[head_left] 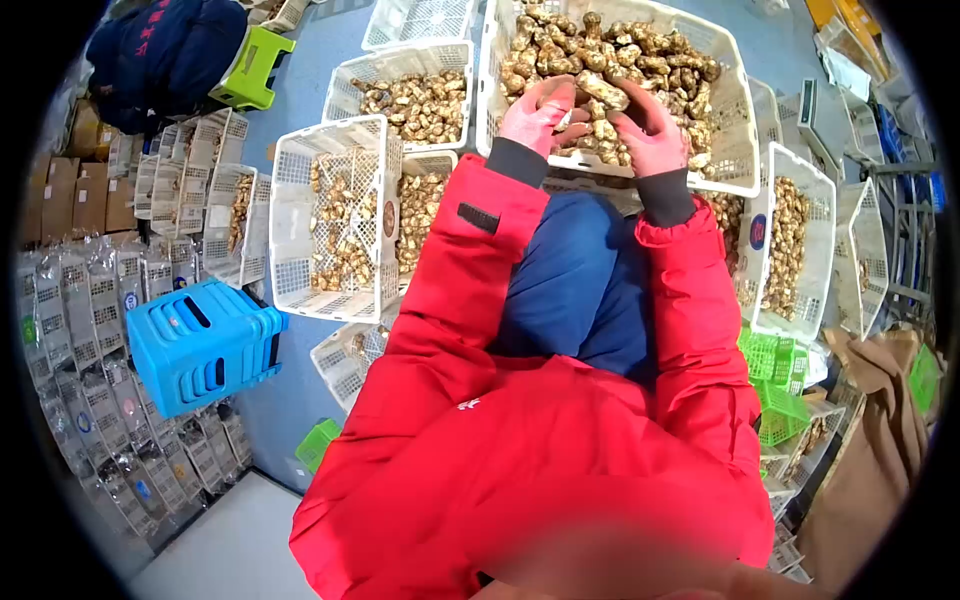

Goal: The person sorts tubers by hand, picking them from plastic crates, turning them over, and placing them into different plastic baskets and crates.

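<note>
Both hands are over a large white plastic crate [735,120] heaped with brown-and-cream, thick-stemmed mushrooms [650,50]. My left hand [543,115] is at the crate's near left part, its fingers curled in. A small pale bit shows between those fingers, too small to name. My right hand [652,130] has its thumb and fingers curved round the end of a plump mushroom [603,92], which lies between the two hands above the heap. More mushrooms lie right under the fingertips and partly hide them.
To the left stand white crates holding smaller mushrooms, one tilted crate [285,220] among them. Another mushroom crate [810,240] leans at the right. A blue stool [200,345] and a green stool [255,70] are on the floor. Green baskets [780,410] sit at lower right.
</note>
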`<state>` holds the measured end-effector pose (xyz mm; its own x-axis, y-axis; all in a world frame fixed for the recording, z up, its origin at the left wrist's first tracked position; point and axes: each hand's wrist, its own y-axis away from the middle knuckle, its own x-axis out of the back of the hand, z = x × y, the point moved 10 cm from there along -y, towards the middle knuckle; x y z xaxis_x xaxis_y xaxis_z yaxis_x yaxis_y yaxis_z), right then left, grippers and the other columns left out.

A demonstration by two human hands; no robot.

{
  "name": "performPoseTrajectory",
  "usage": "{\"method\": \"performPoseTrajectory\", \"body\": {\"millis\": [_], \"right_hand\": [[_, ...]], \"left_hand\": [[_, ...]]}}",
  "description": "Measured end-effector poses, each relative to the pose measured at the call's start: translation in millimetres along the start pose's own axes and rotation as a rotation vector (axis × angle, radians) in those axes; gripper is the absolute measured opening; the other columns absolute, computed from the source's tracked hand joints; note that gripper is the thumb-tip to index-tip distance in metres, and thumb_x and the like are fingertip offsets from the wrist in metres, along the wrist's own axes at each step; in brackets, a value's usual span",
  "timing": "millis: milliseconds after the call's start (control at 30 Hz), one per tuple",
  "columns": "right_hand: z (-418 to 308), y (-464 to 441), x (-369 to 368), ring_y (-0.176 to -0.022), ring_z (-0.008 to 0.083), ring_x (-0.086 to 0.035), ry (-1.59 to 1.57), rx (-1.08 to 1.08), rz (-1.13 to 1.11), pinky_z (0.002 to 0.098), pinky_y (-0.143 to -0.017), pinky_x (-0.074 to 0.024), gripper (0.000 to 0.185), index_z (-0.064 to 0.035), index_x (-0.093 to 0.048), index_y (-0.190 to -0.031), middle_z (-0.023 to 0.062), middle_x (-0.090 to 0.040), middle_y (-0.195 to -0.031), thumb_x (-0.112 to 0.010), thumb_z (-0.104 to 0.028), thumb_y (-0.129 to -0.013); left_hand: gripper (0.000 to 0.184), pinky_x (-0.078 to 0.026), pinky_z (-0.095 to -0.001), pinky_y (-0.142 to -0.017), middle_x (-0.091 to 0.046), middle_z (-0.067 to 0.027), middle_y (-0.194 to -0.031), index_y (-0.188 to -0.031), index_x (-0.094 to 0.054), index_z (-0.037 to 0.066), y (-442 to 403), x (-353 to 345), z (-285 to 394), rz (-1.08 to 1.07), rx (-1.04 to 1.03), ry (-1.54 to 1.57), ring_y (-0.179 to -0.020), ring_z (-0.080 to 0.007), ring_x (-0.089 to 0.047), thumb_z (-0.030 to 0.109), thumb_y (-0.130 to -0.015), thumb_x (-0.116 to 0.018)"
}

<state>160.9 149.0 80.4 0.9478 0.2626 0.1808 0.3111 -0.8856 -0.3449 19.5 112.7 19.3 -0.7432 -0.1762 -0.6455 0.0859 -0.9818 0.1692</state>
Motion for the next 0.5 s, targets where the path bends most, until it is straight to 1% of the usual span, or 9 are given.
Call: {"method": "performPoseTrajectory", "body": {"millis": [33, 133, 233, 300, 333, 367, 433, 467, 500], "right_hand": [[14, 0, -5, -0.089, 0.0170, -0.053, 0.084, -0.071, -0.042, 0.0263, -0.078, -0.0422, 0.041, -0.0059, -0.053, -0.110, 0.0097, -0.055, -0.102, -0.060, -0.004, -0.070], [-23, 1, -17, -0.091, 0.0242, -0.053, 0.378, 0.246, -0.074, 0.0322, -0.080, -0.0428, 0.047, -0.0072, -0.051, -0.112, 0.0118, -0.054, -0.104, -0.061, -0.007, -0.067], [-27, 1, -29, -0.095, 0.0283, -0.052, 0.519, 0.224, -0.117, 0.0351, -0.080, -0.0419, 0.048, -0.0068, -0.046, -0.116, 0.0148, -0.053, -0.104, -0.058, -0.014, -0.070], [-7, 4, -28, -0.094, 0.0292, -0.052, 0.510, 0.164, -0.160, 0.0355, -0.078, -0.0427, 0.048, -0.0072, -0.045, -0.118, 0.0159, -0.054, -0.103, -0.056, -0.017, -0.072], [11, 9, -24, -0.093, 0.0286, -0.053, 0.411, -0.023, -0.207, 0.0352, -0.077, -0.0433, 0.046, -0.0089, -0.045, -0.118, 0.0155, -0.055, -0.102, -0.054, -0.016, -0.073], [20, 9, -20, -0.092, 0.0281, -0.054, 0.300, -0.023, -0.206, 0.0338, -0.077, -0.0435, 0.042, -0.0122, -0.048, -0.116, 0.0135, -0.056, -0.103, -0.053, -0.016, -0.075], [30, 10, 0, -0.089, 0.0254, -0.056, 0.247, 0.008, -0.147, 0.0312, -0.076, -0.0437, 0.038, -0.0128, -0.051, -0.113, 0.0125, -0.057, -0.101, -0.054, -0.018, -0.076], [14, 13, 17, -0.081, 0.0105, -0.055, 0.261, -0.144, -0.157, 0.0226, -0.072, -0.0428, 0.041, -0.0086, -0.049, -0.117, 0.0059, -0.060, -0.094, -0.056, -0.007, -0.076], [14, 14, 32, -0.079, 0.0090, -0.054, 0.153, -0.239, -0.130, 0.0224, -0.071, -0.0427, 0.043, -0.0081, -0.048, -0.117, 0.0055, -0.061, -0.091, -0.057, -0.011, -0.076]], "left_hand": [[0.041, -0.048, -0.0357, -0.073, -0.053, -0.0104, -0.100, -0.115, -0.044, 0.001, -1, -5, 2, 0.021, 0.006, -0.050, -0.088, -0.0244, -0.056, 0.018, -0.080, -0.055], [0.034, -0.049, -0.0302, -0.070, -0.055, -0.0092, -0.093, -0.111, -0.047, -0.001, -14, 10, -2, -0.033, -0.091, -0.111, -0.080, -0.0195, -0.057, 0.005, -0.078, -0.052], [0.036, -0.048, -0.0251, -0.070, -0.057, -0.0095, -0.092, -0.106, -0.049, -0.003, -7, -7, 3, 0.082, -0.186, -0.453, -0.078, -0.0138, -0.056, 0.003, -0.074, -0.062], [0.031, -0.046, -0.0217, -0.059, -0.057, -0.0102, -0.090, -0.102, -0.050, -0.002, -15, 5, -18, 0.059, -0.251, -0.524, -0.071, -0.0114, -0.055, 0.004, -0.074, -0.060], [0.034, -0.047, -0.0239, -0.063, -0.057, -0.0112, -0.091, -0.105, -0.048, -0.003, -16, 2, -26, -0.028, -0.106, -0.339, -0.074, -0.0137, -0.056, 0.008, -0.076, -0.060], [0.037, -0.048, -0.0260, -0.067, -0.057, -0.0123, -0.092, -0.107, -0.046, -0.004, -13, -3, -35, -0.109, 0.043, -0.154, -0.077, -0.0159, -0.057, 0.012, -0.077, -0.061], [0.034, -0.049, -0.0264, -0.067, -0.056, -0.0121, -0.099, -0.109, -0.045, 0.000, -2, -5, -26, 0.089, 0.012, -0.187, -0.080, -0.0172, -0.057, 0.017, -0.082, -0.056], [0.033, -0.048, -0.0264, -0.067, -0.056, -0.0113, -0.098, -0.108, -0.046, 0.001, -1, -3, -29, 0.112, 0.029, -0.106, -0.079, -0.0167, -0.056, 0.016, -0.082, -0.057], [0.032, -0.047, -0.0263, -0.066, -0.056, -0.0105, -0.096, -0.107, -0.046, 0.002, 0, 1, -30, 0.136, 0.043, -0.027, -0.079, -0.0162, -0.055, 0.016, -0.081, -0.057]]}}
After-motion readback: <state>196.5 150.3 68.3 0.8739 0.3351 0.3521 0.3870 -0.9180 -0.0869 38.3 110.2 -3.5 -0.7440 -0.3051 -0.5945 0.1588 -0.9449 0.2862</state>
